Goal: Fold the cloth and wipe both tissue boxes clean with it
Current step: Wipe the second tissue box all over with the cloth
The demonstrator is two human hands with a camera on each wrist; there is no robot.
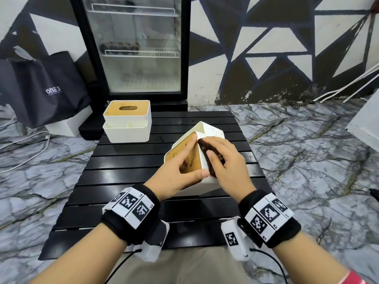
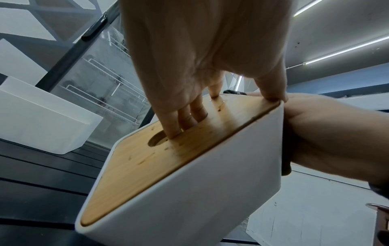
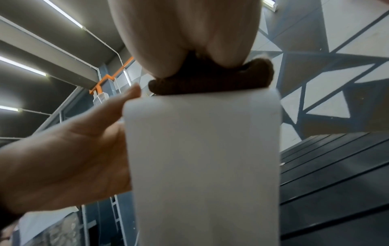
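Near box (image 1: 202, 160) is tilted on the table (image 1: 123, 181), left hand (image 1: 180, 169) gripping it through the lid slot, right hand (image 1: 223, 158) clamping the folded cloth (image 1: 207, 152) against its side; advise firm overlapping strokes, then the untouched far box (image 1: 127, 121).

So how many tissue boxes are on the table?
2. One box stands at the table's far left corner; the other is tilted at the centre, held by the left hand. None seems hidden.
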